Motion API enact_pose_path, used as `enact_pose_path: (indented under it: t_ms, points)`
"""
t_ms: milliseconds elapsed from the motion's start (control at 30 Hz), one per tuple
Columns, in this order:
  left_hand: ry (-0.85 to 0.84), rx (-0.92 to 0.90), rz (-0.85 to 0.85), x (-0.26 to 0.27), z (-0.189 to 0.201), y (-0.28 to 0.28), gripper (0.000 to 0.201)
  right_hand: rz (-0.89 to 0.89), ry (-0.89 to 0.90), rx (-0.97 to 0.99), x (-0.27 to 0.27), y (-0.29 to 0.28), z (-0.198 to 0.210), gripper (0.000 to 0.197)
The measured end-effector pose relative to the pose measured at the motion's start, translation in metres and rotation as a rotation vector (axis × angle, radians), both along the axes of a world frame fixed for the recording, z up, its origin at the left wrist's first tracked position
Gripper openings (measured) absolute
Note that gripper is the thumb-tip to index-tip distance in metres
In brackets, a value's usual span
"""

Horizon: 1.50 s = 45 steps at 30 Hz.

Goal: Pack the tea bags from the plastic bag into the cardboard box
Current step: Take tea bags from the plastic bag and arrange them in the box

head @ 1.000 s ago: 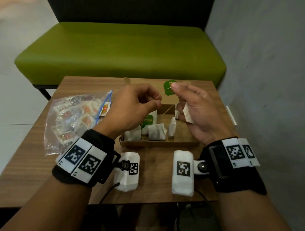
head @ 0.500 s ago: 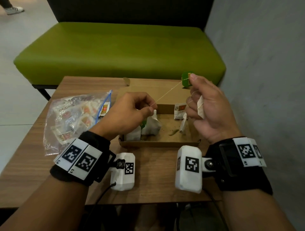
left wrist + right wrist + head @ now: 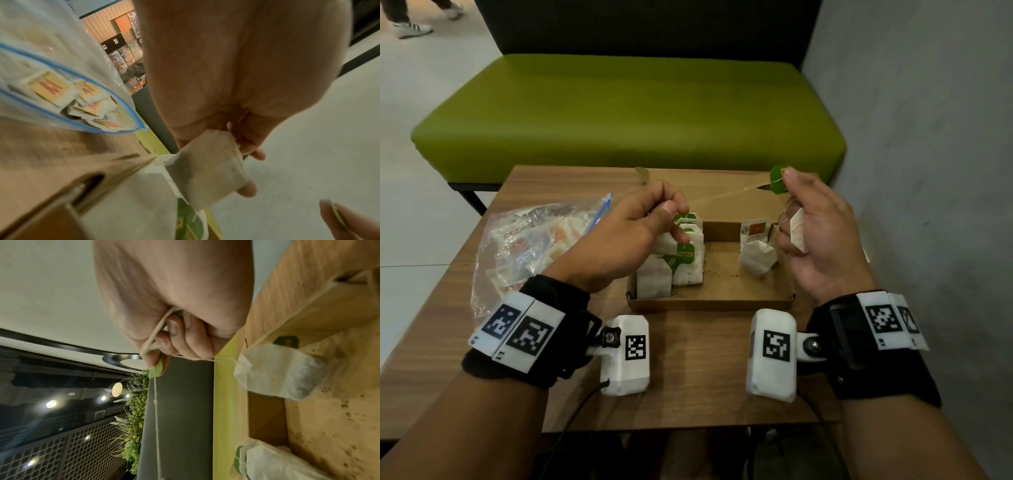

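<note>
A thin string (image 3: pixel 726 197) runs taut between my hands above the open cardboard box (image 3: pixel 709 303). My left hand (image 3: pixel 674 214) pinches one end of it over the box's left side. In the left wrist view, a white tea bag (image 3: pixel 205 175) lies against that hand's curled fingers. My right hand (image 3: pixel 786 178) pinches the green tag (image 3: pixel 777 180) at the other end, and its lower fingers hold a folded white tea bag (image 3: pixel 799 229). Several tea bags (image 3: pixel 681 270) stand in the box's left part and one (image 3: pixel 756 260) at the right. The clear plastic bag (image 3: pixel 527 246) of tea bags lies to the left.
The box sits on a small wooden table (image 3: pixel 698 377) with a green bench (image 3: pixel 626 113) behind it and a grey wall (image 3: pixel 928 171) close on the right. Tea crumbs speckle the box floor (image 3: pixel 726 277). Someone's feet (image 3: pixel 410 27) pass at the far left.
My hands have drawn apart. The right hand carried the green tag up and to the right, pulling the string out long and taut. The left hand stayed over the box's left side.
</note>
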<state>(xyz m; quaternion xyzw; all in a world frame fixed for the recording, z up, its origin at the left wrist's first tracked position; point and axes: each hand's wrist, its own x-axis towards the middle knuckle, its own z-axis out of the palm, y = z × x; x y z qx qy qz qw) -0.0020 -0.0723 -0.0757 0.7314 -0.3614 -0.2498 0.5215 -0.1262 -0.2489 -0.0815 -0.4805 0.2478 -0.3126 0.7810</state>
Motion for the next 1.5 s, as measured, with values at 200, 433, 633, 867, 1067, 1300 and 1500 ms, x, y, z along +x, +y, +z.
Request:
enact_pose_path:
  t_ms: [200, 433, 633, 867, 1067, 1300, 1500]
  points:
    - [-0.148, 0.171, -0.172, 0.004, -0.002, 0.006, 0.017, -0.041, 0.032, 0.018, 0.000, -0.004, -0.003, 0.013]
    - [-0.220, 0.256, -0.073, 0.020, -0.001, 0.025, 0.012, -0.044, 0.038, 0.033, -0.003, -0.006, -0.001, 0.014]
    - [-0.072, -0.043, 0.179, 0.018, 0.018, 0.031, 0.026, 0.091, 0.275, -0.287, 0.000, 0.001, -0.009, 0.021]
    - [0.034, -0.114, 0.259, 0.019, 0.032, 0.033, 0.020, 0.207, 0.665, -0.659, -0.002, 0.012, -0.017, 0.026]
    - [-0.033, 0.023, 0.191, 0.009, 0.014, 0.020, 0.019, 0.118, 0.520, -0.841, 0.011, 0.027, -0.012, 0.016]
    - [-0.011, -0.069, 0.034, -0.001, 0.021, 0.011, 0.013, 0.459, 0.167, -0.635, 0.027, 0.055, -0.010, 0.039]
    - [0.156, -0.262, 0.202, 0.000, 0.025, 0.010, 0.020, 0.373, 0.417, -0.826, 0.030, 0.062, -0.023, 0.011]
